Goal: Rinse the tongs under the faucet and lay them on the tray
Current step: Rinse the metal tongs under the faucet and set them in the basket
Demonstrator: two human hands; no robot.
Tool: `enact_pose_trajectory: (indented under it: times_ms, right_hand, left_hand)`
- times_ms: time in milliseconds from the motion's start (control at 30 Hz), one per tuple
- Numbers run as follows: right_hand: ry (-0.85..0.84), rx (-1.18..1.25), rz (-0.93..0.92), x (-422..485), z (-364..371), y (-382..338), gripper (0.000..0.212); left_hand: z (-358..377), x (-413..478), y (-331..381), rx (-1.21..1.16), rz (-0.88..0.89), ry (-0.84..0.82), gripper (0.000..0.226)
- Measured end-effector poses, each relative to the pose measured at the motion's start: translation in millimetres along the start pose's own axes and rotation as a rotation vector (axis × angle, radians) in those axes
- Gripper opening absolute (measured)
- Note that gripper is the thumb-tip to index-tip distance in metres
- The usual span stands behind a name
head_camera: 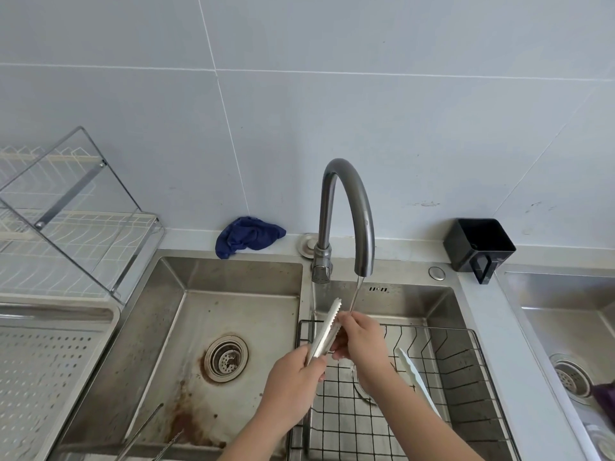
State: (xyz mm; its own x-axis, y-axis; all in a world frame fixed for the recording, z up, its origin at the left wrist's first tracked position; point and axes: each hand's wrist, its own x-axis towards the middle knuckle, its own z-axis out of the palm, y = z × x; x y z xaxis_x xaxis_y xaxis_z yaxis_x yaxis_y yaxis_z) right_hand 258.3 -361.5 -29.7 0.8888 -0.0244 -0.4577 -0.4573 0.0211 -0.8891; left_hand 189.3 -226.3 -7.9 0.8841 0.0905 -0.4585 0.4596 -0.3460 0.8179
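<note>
Pale grey wall tiles fill the upper frame above a steel bench with sinks; a curved faucet (347,214) stands at centre, a thin stream falling from its spout. Metal tongs (324,331) are held just below, tips raised toward the water; the left hand (293,377) is wrapped round the hinge end, and the right hand (361,337) is pinched on the arms nearer the toothed tips. A perforated tray (50,361) lies at lower left, well apart. Wet steel is judged light, stiff and slippery; a firm hold near the hinge seems safest for the carry across.
</note>
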Motion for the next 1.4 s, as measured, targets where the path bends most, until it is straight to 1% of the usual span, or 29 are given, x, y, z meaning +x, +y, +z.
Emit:
enact_pose_trajectory:
  times_ms: [67,133,233,267,333,467,600,700,767,933,1067,1200,1267,1333,1400]
  right_hand:
    - [-0.064,-0.003,0.026,-3.0,0.7,1.9,0.018]
    - [-0.092,0.017,0.050,-4.1,1.0,2.2,0.017]
    - [-0.016,0.033,0.047,-2.3,0.7,-0.8,0.035]
    - [-0.003,0.023,0.040,-2.0,0.4,-1.7,0.037]
    - [-0.026,0.013,0.042,-2.1,-0.1,-2.9,0.033]
    - [-0.124,0.032,0.096,-3.3,0.5,-4.8,0.022]
    - [-0.039,0.038,0.051,-1.0,1.2,-5.7,0.028]
    - [-0.081,0.024,0.046,-2.6,1.2,-4.3,0.022]
    - [-0.114,0.032,0.049,-4.0,1.1,-3.2,0.019]
    - [-0.009,0.046,0.009,-2.1,1.1,-1.9,0.030]
    - [-0.058,0.029,0.021,-3.1,-0.8,-2.0,0.023]
    - [-0.020,0.025,-0.003,-2.7,-0.3,-0.5,0.031]
    - [-0.066,0.043,0.002,-3.8,-0.2,-0.1,0.035]
    - [-0.125,0.047,0.025,-4.5,-0.9,-0.1,0.039]
    - [-0.113,0.076,0.039,-3.3,-0.8,1.9,0.037]
  left_hand:
    - [-0.6,-1.6,-1.7,0.003,-0.003,0.001,0.025]
    - [-1.2,-2.5,-2.7,0.000,0.000,0.006,0.024]
    - [-0.8,-2.8,-5.2,0.021,0.043,0.027,0.024]
    - [-0.3,-2.4,-6.6,0.042,0.062,0.034,0.021]
    - [0.2,-1.7,-8.3,0.092,0.093,0.040,0.015]
    - [-0.8,0.2,-11.7,0.113,0.099,0.049,0.017]
    - [-0.6,1.0,-11.2,0.090,0.102,0.036,0.015]
    - [0.2,1.0,-11.0,0.090,0.100,0.043,0.017]
    - [-0.3,0.3,-10.6,0.051,0.084,0.038,0.013]
    - [-0.3,-0.8,-8.8,0.034,0.089,0.016,0.013]
    - [0.7,-2.2,-9.9,0.070,0.093,0.036,0.014]
    - [1.3,-3.3,-8.7,0.066,0.099,0.041,0.016]
    - [-0.3,-2.1,-10.1,0.101,0.106,0.042,0.021]
    - [-2.4,-0.7,-11.8,0.124,0.088,0.047,0.017]
    - [-3.4,0.3,-12.5,0.131,0.075,0.050,0.018]
